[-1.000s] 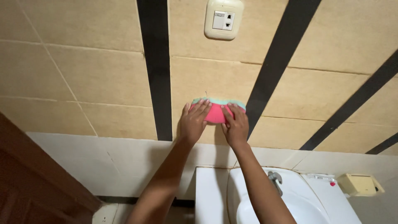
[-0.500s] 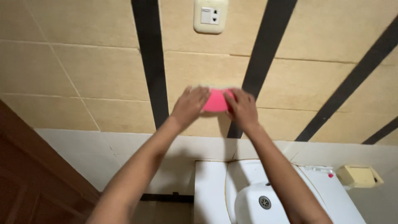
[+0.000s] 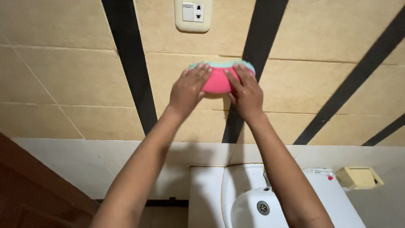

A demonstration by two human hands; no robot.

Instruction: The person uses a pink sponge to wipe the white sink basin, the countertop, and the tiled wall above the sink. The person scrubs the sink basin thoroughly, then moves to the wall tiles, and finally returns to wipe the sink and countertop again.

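Item 1, left hand (image 3: 187, 90): I see it laid flat against the tiled wall (image 3: 63, 80), fingers spread and pressing down on the left half of a sponge (image 3: 217, 80). It is not curled round anything; the palm bears on the wall below the sponge.

Item 2, right hand (image 3: 245, 93): I see it likewise flat, fingers extended over the right half of the sponge, pressing rather than grasping. The two hands sit just beside each other, the fingertips nearly meeting over the sponge's middle.

Item 3, sponge: pink body with a pale green layer along the edge beyond the fingertips. It lies pinned to the wall under both hands, its centre showing between them.

Item 4, tiled wall: beige tiles crossed by black stripes (image 3: 126, 71). One stripe runs just to the outer side of the left hand; another passes under the right hand and wrist.

Item 5, wall socket (image 3: 193, 14): cream plate, beyond the fingertips of the left hand, apart from the sponge.

Item 6, white washbasin (image 3: 249, 207): well back from the hands, under the right forearm, with a round metal drain (image 3: 263, 207).

Item 7, yellowish soap dish (image 3: 358, 177): far to the outer side of the right arm, beside the basin.

Item 8, brown wooden door (image 3: 29, 185): far to the outer side of the left arm.
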